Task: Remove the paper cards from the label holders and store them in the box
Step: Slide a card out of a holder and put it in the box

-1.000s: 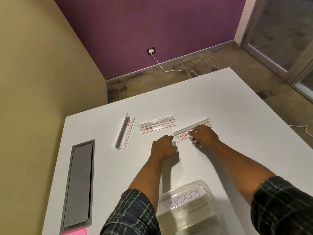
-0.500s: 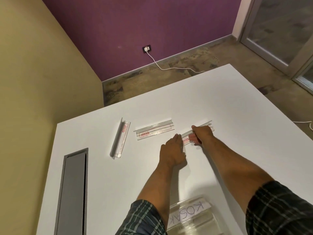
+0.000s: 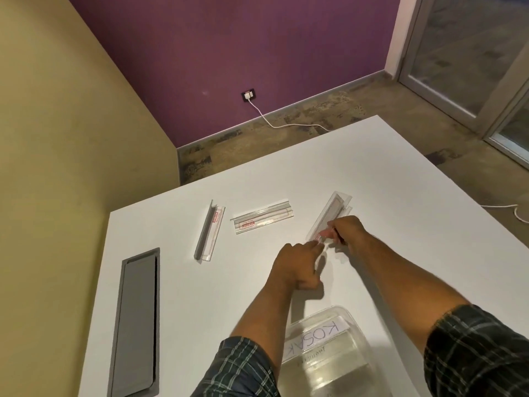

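Three clear label holders with red-printed paper cards lie on the white table [image 3: 386, 181]. The left holder [image 3: 209, 233] stands on edge, and the middle holder [image 3: 262, 219] lies flat. My right hand [image 3: 347, 232] grips the right holder [image 3: 329, 214], which is tilted up off the table. My left hand [image 3: 297, 265] pinches the card's near end [image 3: 319, 239] at the holder's lower end. A clear plastic box [image 3: 323, 353] with a handwritten label sits near me between my forearms.
A grey recessed cable hatch [image 3: 137, 319] runs along the table's left side. Beyond the far table edge are bare floor, a wall socket with a white cable [image 3: 274, 121], and a glass door at the right.
My right hand has lifted the right holder and swung its far end up and away. My left hand has moved to its near end and pinched the card.
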Motion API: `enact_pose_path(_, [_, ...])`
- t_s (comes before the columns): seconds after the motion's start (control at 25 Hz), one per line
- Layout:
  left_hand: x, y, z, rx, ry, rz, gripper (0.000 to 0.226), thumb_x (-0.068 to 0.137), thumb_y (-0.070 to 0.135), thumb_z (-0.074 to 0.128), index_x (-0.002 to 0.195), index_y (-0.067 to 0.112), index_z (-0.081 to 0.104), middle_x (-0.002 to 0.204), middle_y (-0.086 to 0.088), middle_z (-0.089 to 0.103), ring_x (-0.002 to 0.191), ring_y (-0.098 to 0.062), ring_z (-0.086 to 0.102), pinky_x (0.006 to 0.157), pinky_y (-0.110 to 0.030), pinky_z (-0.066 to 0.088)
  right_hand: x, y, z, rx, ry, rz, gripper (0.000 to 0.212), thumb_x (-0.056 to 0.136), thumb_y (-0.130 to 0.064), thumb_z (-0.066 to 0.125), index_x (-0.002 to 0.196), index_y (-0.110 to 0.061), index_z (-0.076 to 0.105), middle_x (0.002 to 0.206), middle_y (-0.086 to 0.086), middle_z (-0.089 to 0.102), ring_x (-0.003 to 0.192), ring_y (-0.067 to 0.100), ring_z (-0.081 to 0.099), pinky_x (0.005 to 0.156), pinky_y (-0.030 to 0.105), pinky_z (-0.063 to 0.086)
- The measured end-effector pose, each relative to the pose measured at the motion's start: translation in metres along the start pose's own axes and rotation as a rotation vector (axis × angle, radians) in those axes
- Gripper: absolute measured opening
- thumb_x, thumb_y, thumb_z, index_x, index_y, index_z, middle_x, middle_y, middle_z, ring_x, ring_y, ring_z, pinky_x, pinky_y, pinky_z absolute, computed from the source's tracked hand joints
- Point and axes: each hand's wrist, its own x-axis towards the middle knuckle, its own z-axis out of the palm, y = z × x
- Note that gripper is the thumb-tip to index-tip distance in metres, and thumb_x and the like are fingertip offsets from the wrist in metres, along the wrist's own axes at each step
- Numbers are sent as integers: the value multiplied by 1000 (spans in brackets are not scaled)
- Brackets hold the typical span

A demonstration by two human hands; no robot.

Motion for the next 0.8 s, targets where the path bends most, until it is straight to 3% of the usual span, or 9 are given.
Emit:
enact_pose_path(0.12, [-18, 8, -14, 136, 3, 130, 80, 60, 28, 58, 137, 10, 51, 139, -11, 57, 99, -37, 63, 75, -41, 49, -26, 1, -12, -19, -77, -35, 19, 96, -6, 54, 108, 2, 66, 76, 14, 74, 47, 16, 43, 45, 25, 37])
enact_pose_path(0.2, [-31, 11, -29, 197, 18, 181, 95, 54, 24, 71, 144, 11, 45, 148, -13, 49, 113, -36, 58, 80, -42, 50, -49, 4, -19, -81, -141, -80, 20, 96, -4, 52, 108, -1, 68, 72, 12, 71, 49, 15, 41, 46, 24, 32])
enact_pose_path(0.32, [-51, 9, -50, 313, 35, 141, 108, 61, 26, 78, 155, 15, 26, 164, -7, 24, 143, -32, 34, 100, -43, 44, -80, 15, -26, -243, -244, -151, 27, 91, 0, 51, 97, -10, 75, 74, 8, 65, 50, 13, 38, 48, 23, 28])
enact_pose_path(0.44, [-77, 6, -56, 431, 21, 65, 111, 71, 26, 80, 159, 17, 12, 167, -3, 11, 151, -29, 19, 109, -41, 37, -105, 30, -31, -367, -360, -229, 33, 91, 1, 50, 99, -13, 79, 66, 0, 59, 52, 12, 37, 49, 24, 28])
enact_pose_path(0.56, [-104, 6, -51, 409, -20, 11, 92, 76, 23, 80, 153, 19, 29, 159, -3, 33, 144, -27, 33, 104, -40, 40, -121, 45, -32, -423, -473, -260, 32, 95, -2, 52, 86, -14, 81, 60, -3, 63, 56, 12, 44, 54, 26, 33])
enact_pose_path(0.68, [-123, 11, -46, 333, -36, -49, 52, 79, 26, 77, 125, 19, 55, 123, -2, 64, 111, -28, 62, 78, -36, 43, -133, 55, -30, -529, -615, -235, 30, 100, -6, 50, 101, -11, 79, 67, -3, 66, 60, 9, 52, 60, 23, 41])
enact_pose_path(0.8, [-140, 19, -36, 281, -48, -85, 41, 80, 31, 77, 115, 19, 61, 110, -1, 68, 99, -27, 65, 68, -31, 39, -147, 63, -28, -591, -687, -203, 28, 101, -5, 48, 108, -3, 75, 62, -2, 59, 51, 7, 49, 50, 18, 41])
